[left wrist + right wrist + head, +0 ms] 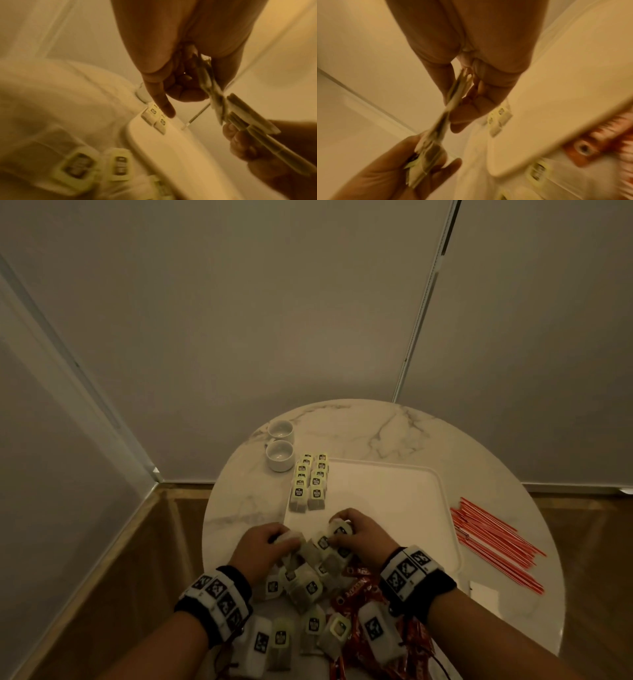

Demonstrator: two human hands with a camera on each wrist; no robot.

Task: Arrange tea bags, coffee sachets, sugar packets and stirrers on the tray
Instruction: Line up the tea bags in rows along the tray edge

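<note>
Over white tray's [394,491] near-left edge, left hand [263,546] and right hand [359,530] both gripping a bunch of green-tagged paper tea bags [323,546], red stirrers [496,542] far right.

A round marble table [394,426] carries everything. Beyond the hands lies a white tray [394,494]; two cups [280,446] stand beyond the left hand. Red stirrers [496,539] lie right of the right hand. Loose tea bags [308,587] and red sachets [356,590] lie under the wrists.
</note>
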